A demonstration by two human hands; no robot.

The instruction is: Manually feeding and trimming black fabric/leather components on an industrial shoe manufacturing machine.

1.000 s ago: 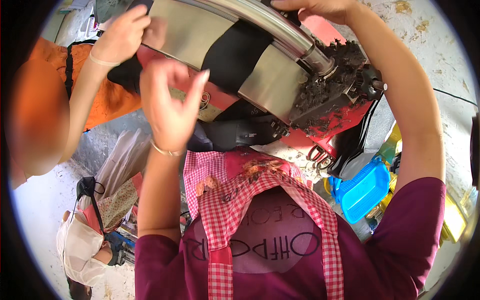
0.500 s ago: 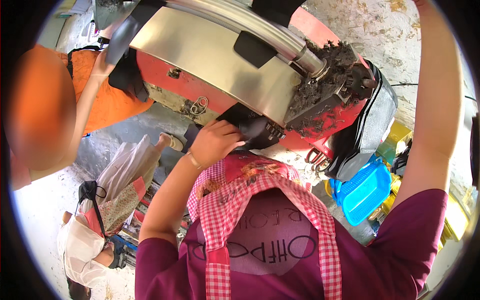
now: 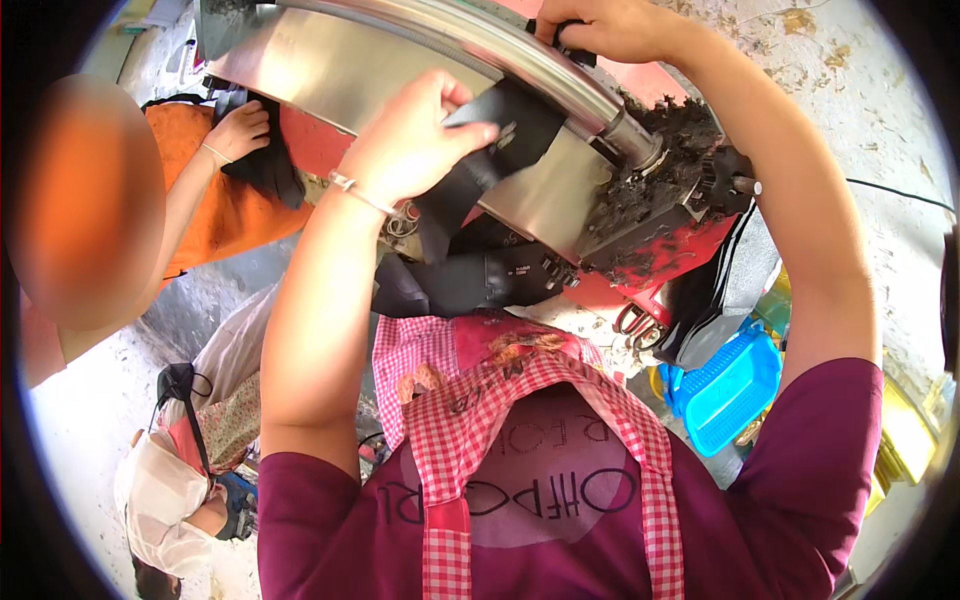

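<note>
A thin black sheet piece (image 3: 525, 120) lies partly over the steel plate of a roller machine, its tail hanging past the front edge. My left hand (image 3: 415, 145) pinches it between thumb and fingers, just in front of the roller (image 3: 500, 50). Beyond the roller, my right hand (image 3: 615, 30) is closed on a small black piece (image 3: 576, 48), much of it hidden by the fingers. More black pieces (image 3: 465, 283) lie near my apron, below the plate.
Dark shreds (image 3: 650, 185) cover the machine's right end, next to a black knob (image 3: 722, 172). A blue basket (image 3: 725, 390) stands at right. At left, a person in orange has a hand (image 3: 240, 130) on black material at the machine. Yellow items (image 3: 905, 440) sit far right.
My left hand has risen from the machine's front edge to the plate and holds a black piece there. My right hand has come inward from the upper right to the roller's far side.
</note>
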